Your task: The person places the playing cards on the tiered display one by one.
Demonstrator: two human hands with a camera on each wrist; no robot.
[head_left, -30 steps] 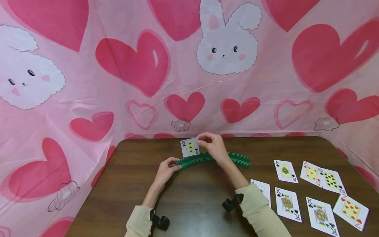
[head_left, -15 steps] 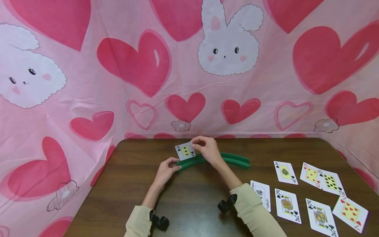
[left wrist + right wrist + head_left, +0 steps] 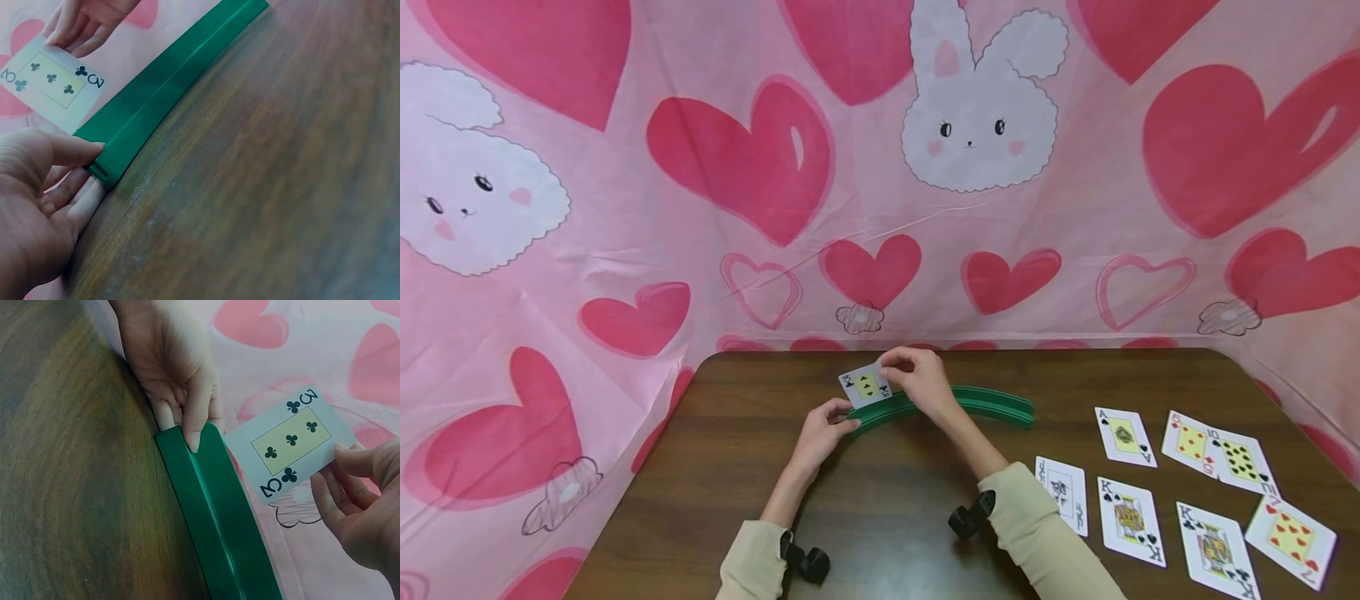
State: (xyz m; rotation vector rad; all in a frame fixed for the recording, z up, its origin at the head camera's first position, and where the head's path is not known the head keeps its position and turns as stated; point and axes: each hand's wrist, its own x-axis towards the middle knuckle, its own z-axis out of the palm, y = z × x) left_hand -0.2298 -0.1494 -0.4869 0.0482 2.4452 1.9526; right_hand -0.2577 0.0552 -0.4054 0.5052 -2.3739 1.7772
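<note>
A curved green card holder stands on the wooden table. Its left end is pinched between the thumb and fingers of my left hand, thumb on the near face in the left wrist view. My right hand pinches one end of a three of clubs between thumb and fingers. The card is tilted, face toward me, at the far side of the holder's left part. In the left wrist view the lower edge of the card passes behind the holder; whether it sits in a slot is hidden.
Several playing cards lie face up on the right: an ace of spades, a joker, a king of spades, a king of clubs and a seven of hearts. A pink heart-patterned cloth hangs behind the table.
My right hand has moved left and slightly down with the three of clubs, bringing it to the holder's left part and tilting it more. My left hand has stayed on the holder's end.
</note>
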